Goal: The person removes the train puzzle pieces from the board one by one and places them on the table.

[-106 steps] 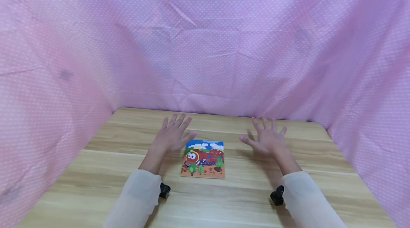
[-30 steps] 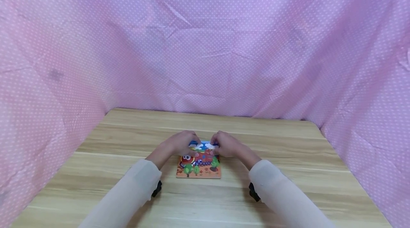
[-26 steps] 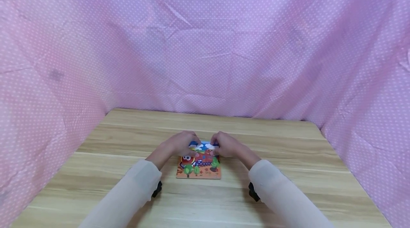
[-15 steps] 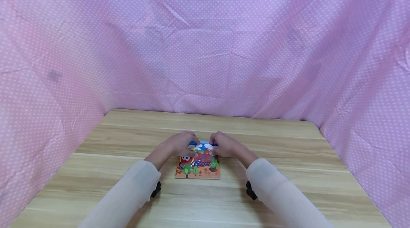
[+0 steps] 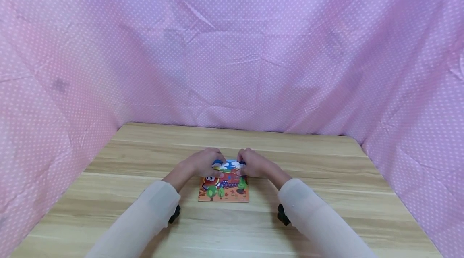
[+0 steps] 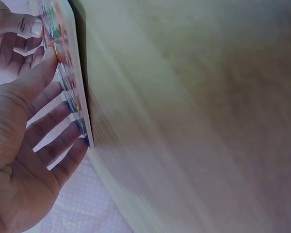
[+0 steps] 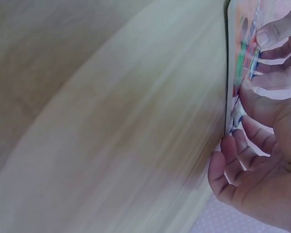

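A square puzzle board (image 5: 228,196) with a cartoon train picture lies flat on the wooden table, its thick pale edge showing in both wrist views. My left hand (image 5: 203,163) bends over its far left part, thumb on the picture and fingertips at the far edge. From the other side my right hand (image 5: 255,164) grips the far right part in the same way. In the left wrist view, the left fingers (image 6: 53,128) spread along the picture and the edge. The right thumb (image 7: 259,104) touches the picture in the right wrist view. Both hands hide the upper corners.
The wooden table (image 5: 308,157) extends around the board on all sides. Pink dotted cloth (image 5: 232,68) hangs behind it and at both sides. Dark wrist cameras (image 5: 283,215) sit under both pale sleeves (image 5: 135,221).
At first both hands hovered with spread fingers beside and beyond the board; then they came inward and took hold of its far part. During the last second the hands have hardly moved.
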Available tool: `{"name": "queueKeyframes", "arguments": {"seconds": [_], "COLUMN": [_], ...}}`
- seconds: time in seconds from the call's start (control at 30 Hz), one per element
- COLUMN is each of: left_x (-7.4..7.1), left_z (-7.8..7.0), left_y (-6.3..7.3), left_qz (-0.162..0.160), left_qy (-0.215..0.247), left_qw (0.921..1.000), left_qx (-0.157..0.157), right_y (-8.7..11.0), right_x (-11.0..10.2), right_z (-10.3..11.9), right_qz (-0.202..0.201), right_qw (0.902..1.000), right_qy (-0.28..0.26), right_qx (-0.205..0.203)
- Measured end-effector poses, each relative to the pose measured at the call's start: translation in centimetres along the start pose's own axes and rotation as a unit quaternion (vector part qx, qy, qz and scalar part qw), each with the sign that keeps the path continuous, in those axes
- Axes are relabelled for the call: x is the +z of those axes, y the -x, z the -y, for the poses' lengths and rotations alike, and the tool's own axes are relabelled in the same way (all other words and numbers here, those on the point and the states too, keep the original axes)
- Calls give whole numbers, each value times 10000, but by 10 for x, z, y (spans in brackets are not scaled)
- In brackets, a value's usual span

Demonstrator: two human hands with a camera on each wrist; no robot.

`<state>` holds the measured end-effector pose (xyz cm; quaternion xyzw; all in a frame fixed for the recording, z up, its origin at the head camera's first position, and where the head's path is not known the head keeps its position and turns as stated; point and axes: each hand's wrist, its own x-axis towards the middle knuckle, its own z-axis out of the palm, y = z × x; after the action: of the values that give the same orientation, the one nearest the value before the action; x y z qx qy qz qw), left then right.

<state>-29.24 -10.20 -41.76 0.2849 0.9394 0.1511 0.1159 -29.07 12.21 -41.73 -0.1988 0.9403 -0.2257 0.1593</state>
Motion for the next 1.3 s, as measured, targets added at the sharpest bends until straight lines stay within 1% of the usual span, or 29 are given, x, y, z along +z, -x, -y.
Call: {"name": "queueKeyframes", "arguments": {"seconds": [0.1,0.33,0.47,0.6,0.7,0.8,0.87,1.0,1.13,1.3], "left_x": [-1,-1,-1,-1,-1,-2,-3,-2,-1,-1], "left_z": [-1,-5,-7,-7,-6,-5,-5,-6,-7,-6], "left_y": [1,1,1,1,1,1,2,2,2,1], "left_qz": [21,28,53,76,72,66,60,75,77,70], "left_qy": [-28,-103,-121,-113,-167,-214,-239,-255,-269,-310], "left_qw": [10000,9999,9998,9999,9998,9997,9996,9995,9995,9994], "left_qx": [-14,-133,-116,-100,-100,-102,-101,-146,-141,-126], "right_y": [0,1,4,9,11,14,17,24,29,35], "right_x": [-1,3,4,3,1,-3,-9,-20,-33,-49], "right_z": [1,-2,-4,-7,-10,-12,-15,-25,-42,-67], "right_qz": [-55,-287,-535,-876,-1146,-1310,-1347,-1432,-1589,-1774], "right_qw": [10000,9988,9972,9919,9848,9792,9777,9762,9733,9658], "right_qy": [-1,-390,-436,-743,-1120,-1379,-1453,-1513,-1554,-1851], "right_qx": [-39,-90,-285,-536,-675,-708,-694,-595,-569,-375]}}
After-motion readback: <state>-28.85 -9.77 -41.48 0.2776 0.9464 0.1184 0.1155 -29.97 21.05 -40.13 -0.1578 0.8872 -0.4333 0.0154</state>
